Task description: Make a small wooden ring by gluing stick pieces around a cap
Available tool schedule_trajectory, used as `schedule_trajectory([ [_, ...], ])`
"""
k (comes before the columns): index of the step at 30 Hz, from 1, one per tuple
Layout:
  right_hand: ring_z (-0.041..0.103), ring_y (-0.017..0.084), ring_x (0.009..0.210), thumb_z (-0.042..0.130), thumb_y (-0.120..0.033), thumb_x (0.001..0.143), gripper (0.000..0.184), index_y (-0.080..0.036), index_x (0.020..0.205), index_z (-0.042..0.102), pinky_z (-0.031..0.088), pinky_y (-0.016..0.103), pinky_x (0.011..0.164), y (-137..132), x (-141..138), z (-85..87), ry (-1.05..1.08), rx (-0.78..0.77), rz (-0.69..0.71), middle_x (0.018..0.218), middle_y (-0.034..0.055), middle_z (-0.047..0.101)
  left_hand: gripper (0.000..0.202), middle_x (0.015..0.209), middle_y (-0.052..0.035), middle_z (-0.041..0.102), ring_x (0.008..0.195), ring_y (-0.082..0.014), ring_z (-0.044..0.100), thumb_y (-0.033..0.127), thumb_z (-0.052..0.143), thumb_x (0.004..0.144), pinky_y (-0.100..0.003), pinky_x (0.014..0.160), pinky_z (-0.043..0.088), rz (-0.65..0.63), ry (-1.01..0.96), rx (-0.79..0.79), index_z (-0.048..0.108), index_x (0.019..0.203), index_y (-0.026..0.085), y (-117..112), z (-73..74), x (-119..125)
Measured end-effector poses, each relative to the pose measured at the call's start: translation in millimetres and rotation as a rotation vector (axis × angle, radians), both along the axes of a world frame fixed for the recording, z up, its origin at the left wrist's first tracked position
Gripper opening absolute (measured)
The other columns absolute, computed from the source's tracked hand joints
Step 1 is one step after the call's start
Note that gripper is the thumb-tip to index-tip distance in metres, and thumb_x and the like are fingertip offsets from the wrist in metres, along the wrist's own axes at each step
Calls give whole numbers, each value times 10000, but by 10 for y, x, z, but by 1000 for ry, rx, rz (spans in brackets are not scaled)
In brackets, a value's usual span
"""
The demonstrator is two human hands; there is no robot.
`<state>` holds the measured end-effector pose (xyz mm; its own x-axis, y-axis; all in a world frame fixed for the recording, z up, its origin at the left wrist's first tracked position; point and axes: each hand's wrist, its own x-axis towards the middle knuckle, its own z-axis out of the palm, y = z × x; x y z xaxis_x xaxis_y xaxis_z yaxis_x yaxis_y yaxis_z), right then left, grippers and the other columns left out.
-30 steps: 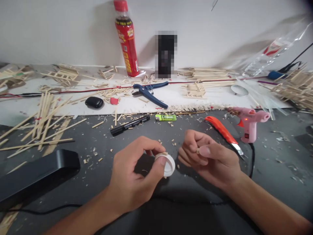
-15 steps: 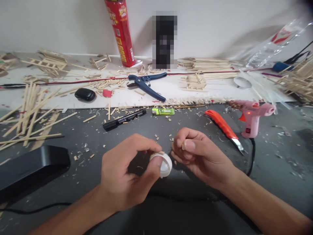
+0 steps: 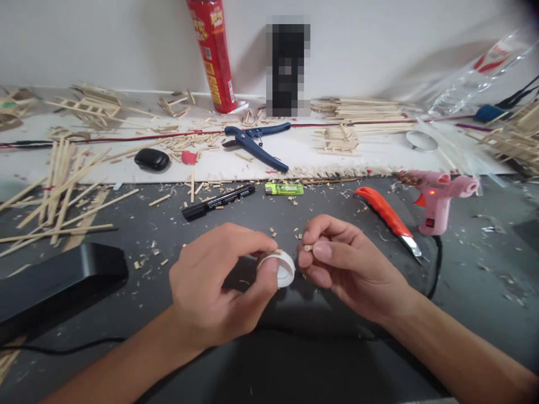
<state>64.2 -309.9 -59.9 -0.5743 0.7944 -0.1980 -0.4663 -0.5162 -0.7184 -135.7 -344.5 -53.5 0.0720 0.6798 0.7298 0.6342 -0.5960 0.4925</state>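
Note:
Between the thumb and fingers of my left hand is a small white plastic ring, perhaps a bottle cap, with bits of wood on its outer side. My right hand pinches a tiny piece of wood between thumb and forefinger, just right of the ring and apart from it. Beyond both hands lie a black marker and a green lighter. A red-handled utility knife rests to the right, beside a pink glue gun whose small light glows.
Blue cutters and a black mouse lie on the white board behind. Thin wooden sticks are piled at left, near a black box. A red can stands by the wall. Wood scraps litter the dark table.
My right hand has turned a little, so the wood piece now shows more plainly at its fingertips. The white ring has tilted in my left hand. The view has shifted slightly.

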Motion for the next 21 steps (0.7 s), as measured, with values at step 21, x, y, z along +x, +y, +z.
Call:
schedule_trajectory([
  [21, 527, 75, 607, 939, -308, 787, 113, -233, 806, 857, 450, 185, 582, -121, -85, 0, -198, 67, -104, 651, -24, 660, 209, 760, 50, 775, 656, -124, 719, 95, 802, 822, -250, 642, 568, -31, 126, 104, 681, 934, 224, 52, -11, -45],
])
